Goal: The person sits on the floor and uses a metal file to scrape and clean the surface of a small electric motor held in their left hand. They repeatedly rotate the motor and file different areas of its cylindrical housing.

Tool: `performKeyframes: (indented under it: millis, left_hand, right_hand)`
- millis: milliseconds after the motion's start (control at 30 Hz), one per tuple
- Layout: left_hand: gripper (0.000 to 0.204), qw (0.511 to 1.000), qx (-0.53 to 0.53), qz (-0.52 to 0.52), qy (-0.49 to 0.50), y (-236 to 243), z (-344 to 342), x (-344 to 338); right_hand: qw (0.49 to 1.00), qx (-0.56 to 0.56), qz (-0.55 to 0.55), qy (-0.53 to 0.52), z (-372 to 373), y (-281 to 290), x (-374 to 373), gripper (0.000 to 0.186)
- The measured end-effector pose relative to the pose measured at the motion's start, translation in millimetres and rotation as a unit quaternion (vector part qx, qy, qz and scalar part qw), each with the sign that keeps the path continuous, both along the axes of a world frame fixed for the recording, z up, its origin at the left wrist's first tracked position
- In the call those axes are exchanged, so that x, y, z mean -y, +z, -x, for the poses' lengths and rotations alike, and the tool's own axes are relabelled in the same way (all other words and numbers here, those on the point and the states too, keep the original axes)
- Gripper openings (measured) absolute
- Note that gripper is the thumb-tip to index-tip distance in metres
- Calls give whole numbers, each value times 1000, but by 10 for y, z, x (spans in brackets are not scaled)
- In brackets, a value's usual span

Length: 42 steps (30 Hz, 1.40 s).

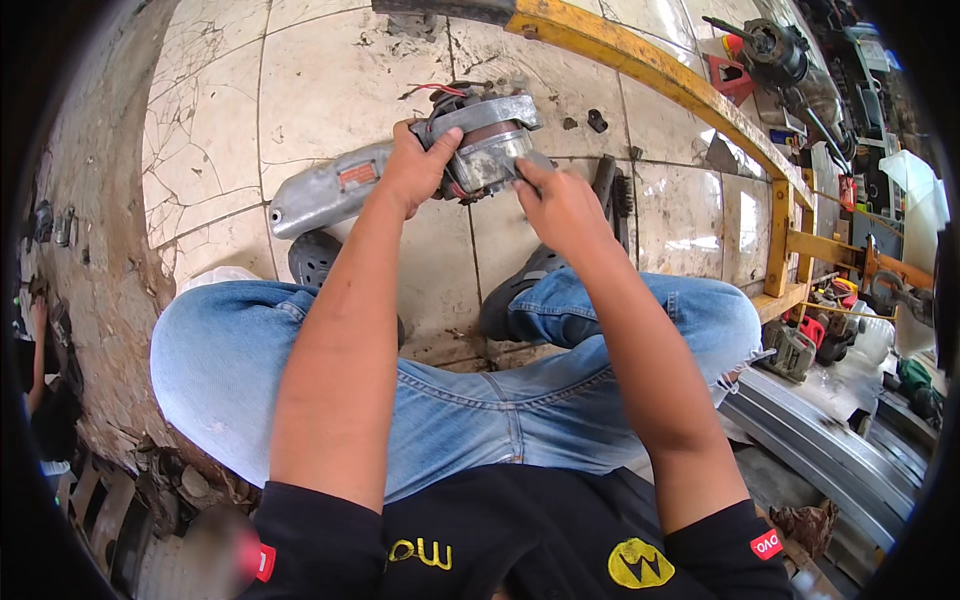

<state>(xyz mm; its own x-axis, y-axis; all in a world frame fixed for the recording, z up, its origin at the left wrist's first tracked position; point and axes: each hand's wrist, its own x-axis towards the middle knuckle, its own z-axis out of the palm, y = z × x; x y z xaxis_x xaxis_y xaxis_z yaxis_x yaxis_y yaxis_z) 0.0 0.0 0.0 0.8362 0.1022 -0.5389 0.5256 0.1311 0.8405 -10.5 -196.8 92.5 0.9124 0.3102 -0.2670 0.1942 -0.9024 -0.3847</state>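
An electric motor (492,150) with a dull metal housing, a brownish band and loose red wires is held up above the tiled floor. My left hand (418,165) grips its left side, thumb laid over the housing. At its right side, my right hand (562,205) is closed with the index finger and thumb pinched against the metal. A small grey flat piece (540,160) shows at those fingertips; I cannot make out what it is. Left of the motor, a long grey metal casing (330,190) with an orange-red label lies on the floor, partly behind my left hand.
A wire brush (622,195) lies right of my right hand. Small dark parts (597,121) sit beyond the motor. A yellow metal frame (690,85) arches across the far right. Metal channels (810,425) lie at the right, near cluttered tools. Another person's arm (38,340) shows at the left rim.
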Motion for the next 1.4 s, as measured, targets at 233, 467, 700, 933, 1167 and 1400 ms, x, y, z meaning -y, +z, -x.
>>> performKeyframes:
  millis: [233, 467, 700, 933, 1167, 1400]
  left_hand:
    - [78, 1000, 8, -2, 7, 45, 51, 7]
    - [77, 1000, 8, -5, 0, 69, -20, -48]
    - [76, 1000, 19, -2, -1, -28, -11, -28]
    - [76, 1000, 16, -11, -6, -11, -22, -44]
    - [76, 1000, 20, -17, -3, 9, -22, -31]
    - [77, 1000, -3, 5, -3, 75, -9, -33]
  right_hand:
    - [999, 28, 26, 21, -25, 12, -55, 31]
    - [1000, -14, -22, 17, -53, 12, -1, 32]
    - [999, 1, -27, 21, 4, 19, 70, 32]
    - [999, -4, -25, 22, -15, -10, 93, 35]
    - [999, -21, -27, 6, -103, -22, 40, 33]
    - [1000, -10, -23, 3, 9, -10, 99, 33]
